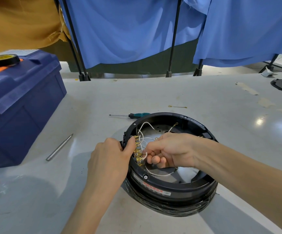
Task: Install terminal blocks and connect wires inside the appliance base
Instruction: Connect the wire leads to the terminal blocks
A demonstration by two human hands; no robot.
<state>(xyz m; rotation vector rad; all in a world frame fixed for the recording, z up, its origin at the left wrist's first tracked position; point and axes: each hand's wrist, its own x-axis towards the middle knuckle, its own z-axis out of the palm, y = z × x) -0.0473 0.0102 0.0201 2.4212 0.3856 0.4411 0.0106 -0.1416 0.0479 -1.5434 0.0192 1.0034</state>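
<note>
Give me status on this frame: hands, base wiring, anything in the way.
Left hand grips appliance base rim by the brass terminals. Right hand inside, pinches white wire end at the terminals. Nothing blocking; screwdriver lies behind the base.

Bright overhead light; glare patches on table (261,122); soft shadows under arms; wide-angle bending at edges.

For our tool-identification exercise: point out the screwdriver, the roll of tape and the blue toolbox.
screwdriver (138,115), head view, green handle.
roll of tape (4,62), head view, black outer band.
blue toolbox (27,115), head view, front wall.
</note>
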